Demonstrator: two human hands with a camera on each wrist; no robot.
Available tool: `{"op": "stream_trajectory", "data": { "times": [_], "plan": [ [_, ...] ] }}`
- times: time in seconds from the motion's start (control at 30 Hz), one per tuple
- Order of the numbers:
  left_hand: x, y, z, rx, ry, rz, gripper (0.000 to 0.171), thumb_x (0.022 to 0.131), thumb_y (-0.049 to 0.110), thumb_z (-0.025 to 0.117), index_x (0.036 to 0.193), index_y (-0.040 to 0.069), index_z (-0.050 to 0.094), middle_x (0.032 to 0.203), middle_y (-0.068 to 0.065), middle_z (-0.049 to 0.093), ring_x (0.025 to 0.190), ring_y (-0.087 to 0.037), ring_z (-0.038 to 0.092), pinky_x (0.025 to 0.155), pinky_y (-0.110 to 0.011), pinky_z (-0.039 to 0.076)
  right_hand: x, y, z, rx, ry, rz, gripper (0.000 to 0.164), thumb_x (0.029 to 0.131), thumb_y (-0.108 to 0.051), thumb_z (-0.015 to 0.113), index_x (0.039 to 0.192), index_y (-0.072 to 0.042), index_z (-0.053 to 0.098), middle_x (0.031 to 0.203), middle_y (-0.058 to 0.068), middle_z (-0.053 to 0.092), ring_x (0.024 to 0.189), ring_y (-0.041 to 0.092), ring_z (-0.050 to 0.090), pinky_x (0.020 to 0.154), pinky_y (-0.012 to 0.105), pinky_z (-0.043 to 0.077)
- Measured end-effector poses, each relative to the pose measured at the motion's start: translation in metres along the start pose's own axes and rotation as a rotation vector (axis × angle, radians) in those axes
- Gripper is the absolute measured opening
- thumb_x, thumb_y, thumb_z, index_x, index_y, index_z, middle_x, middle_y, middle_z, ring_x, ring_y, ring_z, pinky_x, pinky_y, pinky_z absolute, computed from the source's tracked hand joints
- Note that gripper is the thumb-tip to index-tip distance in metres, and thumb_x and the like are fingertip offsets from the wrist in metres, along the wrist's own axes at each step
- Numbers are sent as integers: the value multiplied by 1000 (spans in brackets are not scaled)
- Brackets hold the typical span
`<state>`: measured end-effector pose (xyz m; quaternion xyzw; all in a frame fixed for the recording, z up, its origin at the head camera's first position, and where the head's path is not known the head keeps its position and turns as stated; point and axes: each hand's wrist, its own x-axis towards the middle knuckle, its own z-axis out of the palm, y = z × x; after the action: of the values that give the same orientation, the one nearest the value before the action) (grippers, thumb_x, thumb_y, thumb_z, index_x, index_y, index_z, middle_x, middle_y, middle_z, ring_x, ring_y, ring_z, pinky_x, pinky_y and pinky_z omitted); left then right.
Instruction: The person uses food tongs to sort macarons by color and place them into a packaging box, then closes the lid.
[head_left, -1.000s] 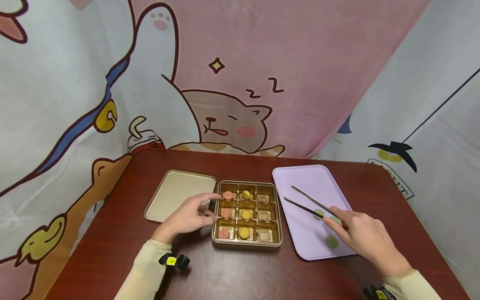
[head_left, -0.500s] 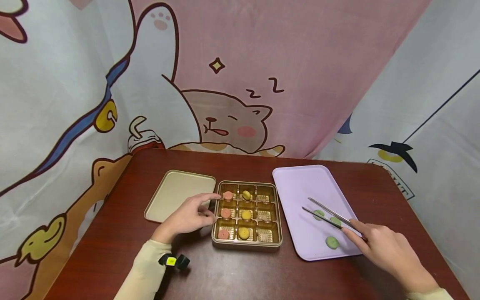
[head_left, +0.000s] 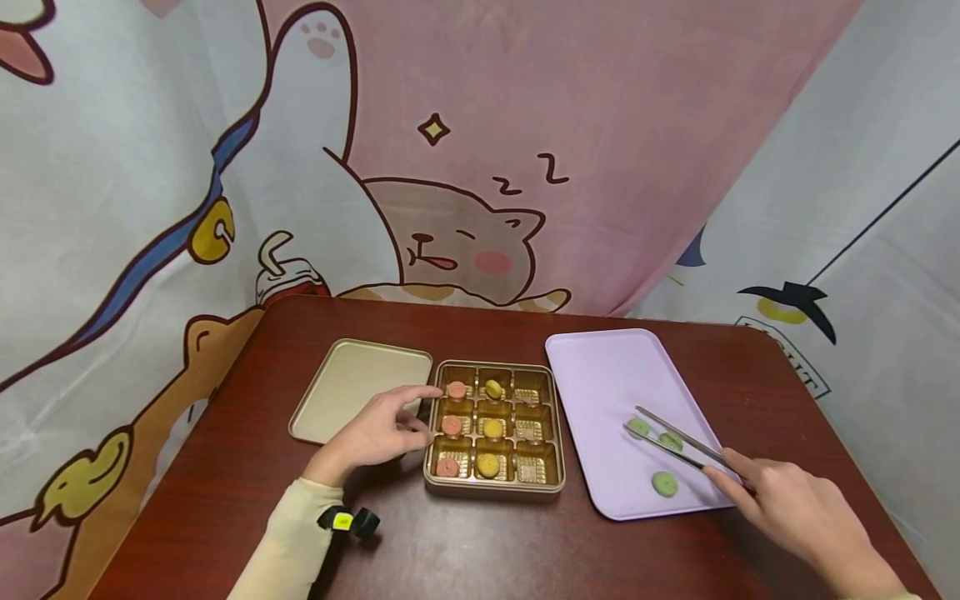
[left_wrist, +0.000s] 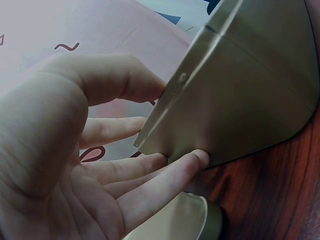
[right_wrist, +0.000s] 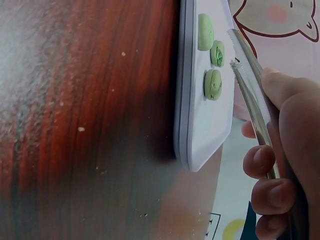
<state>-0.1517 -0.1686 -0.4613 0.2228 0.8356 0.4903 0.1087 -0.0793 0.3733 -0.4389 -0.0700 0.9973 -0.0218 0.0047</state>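
Right hand grips metal tongs, arms apart, tips over the purple tray near three green macarons lying on it; left hand rests fingertips on the gold box, not wrapped round it. Risks: two macarons sit close — off-centre tips could knock a neighbour; too hard a squeeze could crack a shell, too light could drop it; pushing left-handed could slide the box.
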Motion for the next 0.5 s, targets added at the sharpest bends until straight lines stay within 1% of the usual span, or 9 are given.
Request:
{"op": "stream_trajectory", "data": {
  "times": [0.17,0.5],
  "plan": [
    [0,-1,0,7,0,-4,66,82,-4,72,146,3,57,129,-19,61,85,-15,73,72,-26,58,0,4,2,-10,-21,-7,68,97,-55,69,129,5,70,105,25,75,72,20,64,48,33,42],
    [0,-1,0,7,6,0,65,82,-5,71,145,2,57,134,-20,60,86,-15,73,72,-25,59,-2,6,4,-3,-36,-8,62,96,-51,71,125,4,74,103,21,77,71,19,65,48,34,43]
  ]
}}
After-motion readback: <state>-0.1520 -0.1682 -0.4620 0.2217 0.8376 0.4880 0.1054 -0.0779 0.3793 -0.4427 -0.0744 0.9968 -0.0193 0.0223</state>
